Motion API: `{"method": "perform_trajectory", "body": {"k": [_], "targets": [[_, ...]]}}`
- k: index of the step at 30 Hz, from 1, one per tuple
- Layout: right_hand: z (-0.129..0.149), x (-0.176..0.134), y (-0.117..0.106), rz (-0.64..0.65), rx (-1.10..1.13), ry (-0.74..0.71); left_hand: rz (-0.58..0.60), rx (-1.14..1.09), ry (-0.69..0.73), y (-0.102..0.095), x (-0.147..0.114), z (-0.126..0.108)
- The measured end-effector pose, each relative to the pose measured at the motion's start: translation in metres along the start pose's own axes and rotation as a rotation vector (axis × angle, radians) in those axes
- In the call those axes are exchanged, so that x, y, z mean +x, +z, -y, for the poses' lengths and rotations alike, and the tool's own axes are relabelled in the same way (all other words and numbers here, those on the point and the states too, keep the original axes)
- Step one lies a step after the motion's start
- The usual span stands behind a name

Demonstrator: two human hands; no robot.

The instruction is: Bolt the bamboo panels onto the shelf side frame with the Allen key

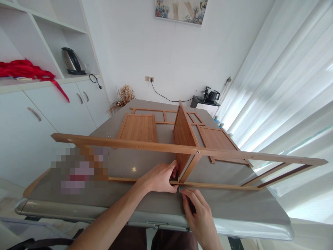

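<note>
A long wooden frame (156,146) stands on its edge across the near part of the grey table. Its middle holds an upright wooden panel (183,130), running away from me, with a short post beside it. My left hand (160,176) is closed around the frame's lower rail (221,186) at this joint, fingers behind against the panel, thumb in front. Just in front of the rail, my right hand (198,207) pinches a small metal piece (179,189), too small to tell whether screw or hex key. A metal bolt head (198,152) shows in the upper rail.
Flat wooden panels (137,126) (218,140) and slatted frames (196,118) lie on the grey table (125,201) behind. White cabinets with a kettle (71,60) and red ribbon (28,69) stand left. White curtains (293,86) hang right. A blurred patch covers the table's left part.
</note>
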State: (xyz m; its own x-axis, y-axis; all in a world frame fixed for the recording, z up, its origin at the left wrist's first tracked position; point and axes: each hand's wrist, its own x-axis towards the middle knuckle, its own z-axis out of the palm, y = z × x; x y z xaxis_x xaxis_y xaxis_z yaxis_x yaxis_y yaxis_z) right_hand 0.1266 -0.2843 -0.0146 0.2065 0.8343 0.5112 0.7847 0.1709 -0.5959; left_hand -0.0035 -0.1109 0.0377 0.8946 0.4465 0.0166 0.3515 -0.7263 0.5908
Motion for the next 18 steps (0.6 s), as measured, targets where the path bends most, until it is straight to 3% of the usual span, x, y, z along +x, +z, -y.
{"method": "perform_trajectory", "body": {"k": [18], "targets": [[-0.0025, -0.0016, 0.0037, -0.023, -0.041, 0.039, -0.025, -0.008, 0.013, -0.0007, -0.0009, 0.0012]]}}
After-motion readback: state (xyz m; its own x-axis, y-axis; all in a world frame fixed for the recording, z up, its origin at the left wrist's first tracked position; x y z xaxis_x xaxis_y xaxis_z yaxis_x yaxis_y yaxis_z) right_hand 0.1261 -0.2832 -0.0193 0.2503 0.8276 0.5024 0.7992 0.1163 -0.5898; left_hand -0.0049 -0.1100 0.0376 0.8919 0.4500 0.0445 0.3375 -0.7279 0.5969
